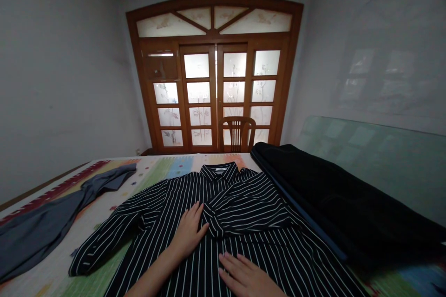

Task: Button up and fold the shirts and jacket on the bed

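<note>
A black shirt with white stripes (184, 190) lies front up before me, its collar at the far end. One sleeve is folded across the chest, with its cuff near the middle. The other sleeve stretches out to the left. My left hand (190, 229) rests flat on the shirt front beside the folded cuff, fingers extended. Lower down and to the right, my right hand (247, 276) lies palm down on the shirt, fingers spread. Neither hand grips the cloth.
Dark folded trousers (324, 185) are stacked on the right, overlapping the shirt's edge. A grey garment (66, 213) lies on the left over the colourful bedspread (153, 174). Beyond stand a wooden chair (237, 132) and glazed wooden doors (213, 93). A pale green headboard-like panel (365, 148) leans at the right wall.
</note>
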{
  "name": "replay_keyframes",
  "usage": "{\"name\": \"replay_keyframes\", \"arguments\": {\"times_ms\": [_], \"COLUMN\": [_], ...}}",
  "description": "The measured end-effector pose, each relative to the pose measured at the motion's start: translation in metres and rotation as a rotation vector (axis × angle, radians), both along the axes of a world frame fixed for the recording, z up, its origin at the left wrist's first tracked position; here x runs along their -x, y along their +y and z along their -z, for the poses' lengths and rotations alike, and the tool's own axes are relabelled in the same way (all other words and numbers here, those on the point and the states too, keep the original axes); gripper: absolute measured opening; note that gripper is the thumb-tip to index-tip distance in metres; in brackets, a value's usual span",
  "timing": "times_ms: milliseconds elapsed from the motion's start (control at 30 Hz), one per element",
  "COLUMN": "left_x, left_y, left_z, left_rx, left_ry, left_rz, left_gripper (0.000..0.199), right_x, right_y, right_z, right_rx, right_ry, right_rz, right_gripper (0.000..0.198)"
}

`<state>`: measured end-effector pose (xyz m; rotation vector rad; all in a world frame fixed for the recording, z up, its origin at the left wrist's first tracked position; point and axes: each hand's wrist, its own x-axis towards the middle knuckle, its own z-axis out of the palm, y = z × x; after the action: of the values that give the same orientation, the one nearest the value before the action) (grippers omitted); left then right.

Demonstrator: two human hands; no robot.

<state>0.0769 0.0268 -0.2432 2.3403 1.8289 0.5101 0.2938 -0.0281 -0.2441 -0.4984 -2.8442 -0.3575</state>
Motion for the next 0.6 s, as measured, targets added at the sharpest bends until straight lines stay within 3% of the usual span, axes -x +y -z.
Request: {"name": "replay_keyframes", "arguments": {"times_ms": [167,333,500,600], "left_x": [0.028,0.085,0.148,0.169], "left_y": [-0.005,-0.038,-0.071,-0.082], "left_z": [-0.024,-0.047,-0.033,-0.019], "left_rx": [-0.188,0.034,0.139,0.001], "left_ry": [-0.262,-0.263,-0.179,-0.051], "left_rz": [-0.115,-0.270,-0.515,-0.502], "left_gripper": [0.042,0.038,0.031,0.028], "right_x": [0.002,0.002,0.001,0.000], "right_y": [0.002,0.000,-0.001,-0.003], "right_z": [0.003,-0.002,-0.007,-0.009], "right_rx": [-0.103,-0.095,-0.043,-0.016], "right_ry": [-0.002,-0.006,-0.004,0.009], "right_rz": [-0.049,-0.069,-0.080,-0.082], "right_gripper": [0.037,0.034,0.035,0.035]}}
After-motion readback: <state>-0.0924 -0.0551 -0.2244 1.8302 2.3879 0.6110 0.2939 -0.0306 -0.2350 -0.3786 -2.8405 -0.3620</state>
